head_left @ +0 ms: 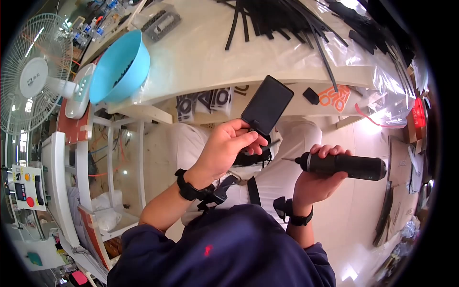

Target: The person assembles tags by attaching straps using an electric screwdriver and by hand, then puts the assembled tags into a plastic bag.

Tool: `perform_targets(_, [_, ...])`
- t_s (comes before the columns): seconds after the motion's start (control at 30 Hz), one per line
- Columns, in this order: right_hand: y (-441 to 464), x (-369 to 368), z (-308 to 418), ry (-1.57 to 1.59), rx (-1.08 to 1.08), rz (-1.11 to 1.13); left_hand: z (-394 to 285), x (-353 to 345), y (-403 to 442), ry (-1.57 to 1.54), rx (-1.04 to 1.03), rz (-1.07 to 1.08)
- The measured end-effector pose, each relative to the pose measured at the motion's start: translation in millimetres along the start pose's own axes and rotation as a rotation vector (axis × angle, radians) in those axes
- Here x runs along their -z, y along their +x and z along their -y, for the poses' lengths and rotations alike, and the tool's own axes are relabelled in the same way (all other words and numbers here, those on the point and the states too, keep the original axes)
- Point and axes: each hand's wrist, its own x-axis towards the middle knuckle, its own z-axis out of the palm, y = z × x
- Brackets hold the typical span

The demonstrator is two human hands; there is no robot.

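Note:
My left hand (pixel 221 152) pinches the lower end of a black flat rectangular panel (pixel 268 104) with rounded corners. The panel is tilted, and its far end reaches up over the front edge of the table (pixel 191 71). In my right hand (pixel 319 179) lies a black electric screwdriver (pixel 356 166), with the fingers wrapped round its body. Its thin bit points left toward my left hand, apart from the panel. What the left fingertips press on underneath is partly hidden.
Black strips (pixel 272 19) are heaped at the table's back right. A blue bowl (pixel 119 67) with small dark pieces stands left, beside a white fan (pixel 36 76). Near it sits a clear tray (pixel 162 24) of small dark parts. A small black piece (pixel 311 96) lies on the shelf under the tabletop.

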Motion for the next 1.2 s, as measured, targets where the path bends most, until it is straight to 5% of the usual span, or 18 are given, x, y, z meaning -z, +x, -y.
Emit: perform_targets(1.2, [-4.7,-59.5,-1.9,-0.051,0.077,0.143,13.7,-20.6,-31.5,0.361,-0.12,-0.037])
